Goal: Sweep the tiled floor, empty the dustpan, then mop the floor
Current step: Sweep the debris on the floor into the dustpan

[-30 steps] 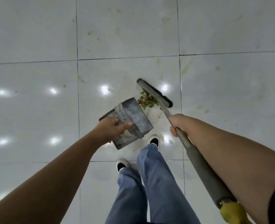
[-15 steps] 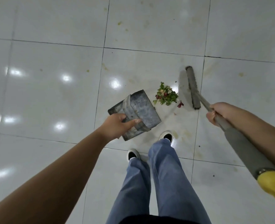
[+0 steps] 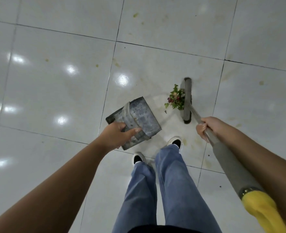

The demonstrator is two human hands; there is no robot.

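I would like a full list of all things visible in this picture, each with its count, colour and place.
dustpan: one, grey metal, centre, held tilted above the floor
broom: one, grey head and shaft, yellow handle end, right of centre
debris pile: one, green and dark red, against the left side of the broom head
tiled floor: white glossy tiles, yellowish stains, everywhere
left hand: grips the dustpan
right hand: grips the broom shaft
legs: two, blue trousers, bottom centre
shoes: two, white and black

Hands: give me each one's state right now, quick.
Left hand: closed, its fingers gripping the metal dustpan.
Right hand: closed, holding the broom handle.
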